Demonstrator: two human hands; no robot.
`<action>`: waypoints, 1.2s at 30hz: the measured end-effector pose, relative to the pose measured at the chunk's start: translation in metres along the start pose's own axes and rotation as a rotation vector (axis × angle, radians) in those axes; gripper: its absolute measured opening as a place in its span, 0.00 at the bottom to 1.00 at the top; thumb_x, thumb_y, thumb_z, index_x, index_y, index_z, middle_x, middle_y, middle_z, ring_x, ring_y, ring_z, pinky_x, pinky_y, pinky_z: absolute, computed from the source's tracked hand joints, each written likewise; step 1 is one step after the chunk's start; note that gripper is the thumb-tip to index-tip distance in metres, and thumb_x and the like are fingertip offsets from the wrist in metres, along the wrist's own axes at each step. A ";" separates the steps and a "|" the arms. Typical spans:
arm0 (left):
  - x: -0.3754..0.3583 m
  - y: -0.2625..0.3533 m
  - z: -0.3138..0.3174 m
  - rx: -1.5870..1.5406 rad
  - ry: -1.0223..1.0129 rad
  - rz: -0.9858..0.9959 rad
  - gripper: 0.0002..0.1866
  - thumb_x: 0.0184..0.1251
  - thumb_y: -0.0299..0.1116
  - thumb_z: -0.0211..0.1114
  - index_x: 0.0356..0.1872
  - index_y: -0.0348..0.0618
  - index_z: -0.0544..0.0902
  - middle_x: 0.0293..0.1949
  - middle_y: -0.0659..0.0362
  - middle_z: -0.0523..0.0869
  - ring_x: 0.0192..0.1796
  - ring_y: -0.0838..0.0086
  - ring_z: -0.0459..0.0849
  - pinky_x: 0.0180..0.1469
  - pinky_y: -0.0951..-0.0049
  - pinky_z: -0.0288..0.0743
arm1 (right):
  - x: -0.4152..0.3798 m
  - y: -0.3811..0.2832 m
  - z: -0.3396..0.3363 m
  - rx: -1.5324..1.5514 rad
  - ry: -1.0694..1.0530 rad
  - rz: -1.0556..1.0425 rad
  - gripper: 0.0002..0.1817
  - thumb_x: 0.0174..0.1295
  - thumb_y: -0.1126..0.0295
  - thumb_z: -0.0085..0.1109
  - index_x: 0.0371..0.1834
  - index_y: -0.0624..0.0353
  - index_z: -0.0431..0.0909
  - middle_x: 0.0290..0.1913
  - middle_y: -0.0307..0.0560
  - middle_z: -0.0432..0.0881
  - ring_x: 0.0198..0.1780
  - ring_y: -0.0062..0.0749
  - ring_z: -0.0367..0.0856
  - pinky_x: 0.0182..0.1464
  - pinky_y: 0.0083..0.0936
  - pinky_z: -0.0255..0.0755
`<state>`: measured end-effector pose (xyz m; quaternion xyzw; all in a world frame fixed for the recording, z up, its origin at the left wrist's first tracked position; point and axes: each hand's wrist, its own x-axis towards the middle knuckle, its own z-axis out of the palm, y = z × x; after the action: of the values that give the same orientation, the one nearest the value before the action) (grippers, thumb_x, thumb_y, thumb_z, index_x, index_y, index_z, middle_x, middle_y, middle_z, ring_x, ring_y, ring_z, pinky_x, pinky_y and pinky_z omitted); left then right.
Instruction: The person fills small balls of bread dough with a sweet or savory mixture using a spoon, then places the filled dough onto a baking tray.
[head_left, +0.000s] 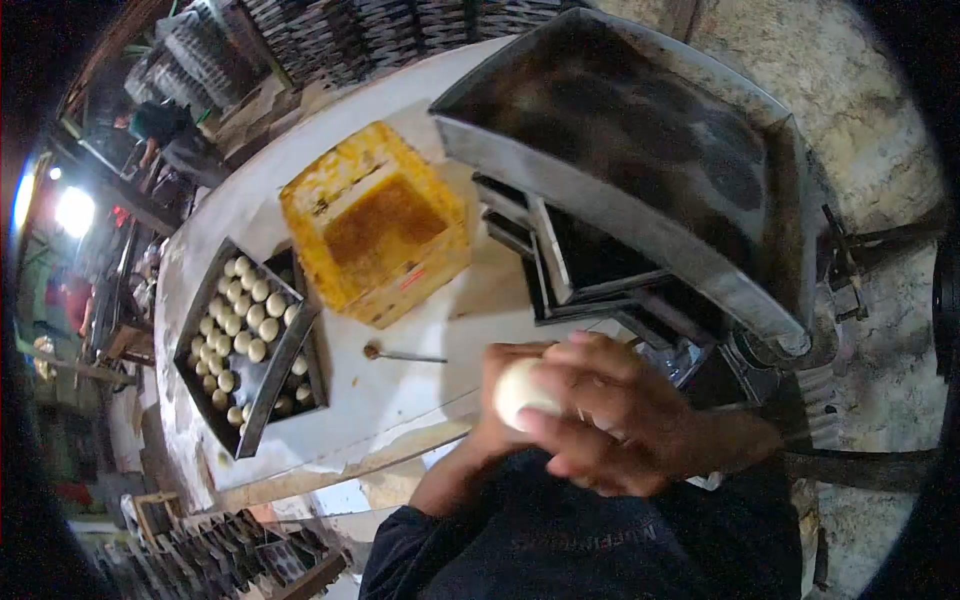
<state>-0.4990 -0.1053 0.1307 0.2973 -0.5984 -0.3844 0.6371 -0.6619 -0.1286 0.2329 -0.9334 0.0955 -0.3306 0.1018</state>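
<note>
Dough ball [520,388], pale and smooth, sits between my two hands just above my lap, in front of the table edge. My right hand [610,420] wraps over it from the side, fingers closed across its face; my left hand [492,400] cups it from behind, mostly hidden. Judged from its look, the ball is light and soft, likely to dent under a hard pinch, so a broad, gentle cradle around its sides suits it best. The white table [400,390] carries a yellow box [375,225], a dark tray [250,345] filled with rows of small pale balls, and a thin stick [400,354]. A large metal hood [640,150] stands at right. The room is dim, with stacked trays beyond and a person far off.
</note>
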 end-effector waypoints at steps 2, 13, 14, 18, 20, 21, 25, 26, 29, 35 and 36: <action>0.000 -0.010 0.025 -0.122 -0.118 -0.078 0.10 0.61 0.31 0.69 0.38 0.41 0.78 0.33 0.58 0.78 0.31 0.74 0.79 0.29 0.74 0.70 | -0.005 0.010 -0.017 -0.114 -0.100 -0.054 0.20 0.63 0.65 0.59 0.54 0.65 0.76 0.55 0.58 0.74 0.55 0.53 0.76 0.57 0.39 0.75; 0.075 0.044 0.025 -0.021 -0.317 -0.296 0.32 0.39 0.23 0.81 0.52 0.39 0.79 0.32 0.60 0.81 0.28 0.80 0.71 0.34 0.79 0.68 | 0.008 0.158 -0.088 -0.036 -0.186 0.492 0.15 0.68 0.69 0.50 0.52 0.67 0.74 0.51 0.59 0.76 0.52 0.49 0.77 0.56 0.36 0.73; 0.072 0.047 0.018 -0.025 -0.267 -0.282 0.28 0.39 0.24 0.81 0.47 0.38 0.80 0.29 0.62 0.78 0.26 0.80 0.69 0.31 0.78 0.65 | -0.001 0.175 -0.078 -0.166 -0.345 0.370 0.18 0.67 0.72 0.48 0.59 0.65 0.71 0.60 0.66 0.72 0.61 0.56 0.72 0.63 0.37 0.69; 0.037 0.029 -0.037 0.003 -0.135 -0.076 0.22 0.46 0.24 0.78 0.45 0.43 0.82 0.22 0.65 0.72 0.24 0.80 0.69 0.27 0.79 0.60 | -0.006 0.164 -0.087 -0.098 -0.730 0.490 0.49 0.50 0.81 0.54 0.78 0.56 0.42 0.79 0.57 0.36 0.80 0.47 0.37 0.78 0.34 0.38; 0.012 0.017 -0.070 0.198 -0.048 -0.288 0.18 0.50 0.25 0.75 0.45 0.43 0.82 0.21 0.65 0.72 0.24 0.81 0.68 0.27 0.79 0.60 | 0.018 0.144 -0.089 -0.259 -0.669 0.531 0.48 0.51 0.79 0.56 0.78 0.55 0.45 0.79 0.57 0.39 0.80 0.50 0.39 0.78 0.40 0.38; -0.010 0.001 -0.089 0.291 0.005 -0.538 0.17 0.53 0.26 0.74 0.46 0.42 0.82 0.22 0.65 0.72 0.24 0.80 0.68 0.27 0.78 0.61 | 0.027 0.132 -0.094 -0.396 -0.602 0.557 0.43 0.59 0.69 0.58 0.78 0.56 0.47 0.79 0.57 0.42 0.79 0.51 0.39 0.77 0.44 0.39; -0.106 -0.025 -0.172 0.641 0.313 -0.533 0.18 0.53 0.25 0.72 0.47 0.41 0.81 0.25 0.60 0.76 0.27 0.76 0.70 0.30 0.75 0.66 | 0.036 0.060 -0.104 -0.800 -0.123 0.389 0.31 0.70 0.53 0.47 0.69 0.62 0.62 0.69 0.57 0.63 0.72 0.50 0.56 0.72 0.43 0.49; -0.123 -0.026 -0.209 0.805 0.463 -0.265 0.14 0.53 0.24 0.70 0.43 0.41 0.83 0.28 0.57 0.80 0.29 0.73 0.73 0.32 0.74 0.67 | 0.028 0.043 -0.098 -0.702 -0.050 0.263 0.30 0.68 0.54 0.48 0.66 0.63 0.64 0.65 0.58 0.66 0.67 0.50 0.60 0.68 0.44 0.54; -0.113 0.025 -0.334 1.451 0.599 -0.291 0.07 0.60 0.28 0.67 0.39 0.40 0.84 0.41 0.46 0.85 0.47 0.54 0.79 0.46 0.57 0.73 | 0.027 0.011 -0.048 -0.314 0.004 -0.051 0.27 0.64 0.55 0.51 0.56 0.68 0.71 0.54 0.59 0.73 0.53 0.52 0.73 0.55 0.48 0.69; -0.118 -0.061 -0.546 1.407 0.394 -0.983 0.34 0.58 0.63 0.61 0.46 0.37 0.83 0.45 0.36 0.84 0.52 0.46 0.82 0.51 0.53 0.75 | 0.095 -0.007 0.146 0.007 -0.059 0.112 0.08 0.50 0.77 0.63 0.35 0.61 0.81 0.37 0.51 0.79 0.36 0.46 0.79 0.39 0.38 0.77; -0.115 -0.066 -0.545 1.383 0.394 -1.004 0.30 0.59 0.59 0.62 0.45 0.39 0.83 0.43 0.37 0.84 0.50 0.45 0.82 0.51 0.53 0.75 | 0.094 -0.014 0.168 0.063 -0.052 0.141 0.09 0.50 0.77 0.63 0.35 0.61 0.81 0.37 0.51 0.80 0.36 0.44 0.80 0.39 0.36 0.77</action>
<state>0.0338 -0.0873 -0.0449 0.9059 -0.3750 -0.1122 0.1615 -0.4814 -0.1173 0.1650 -0.9288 0.1480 -0.3012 0.1569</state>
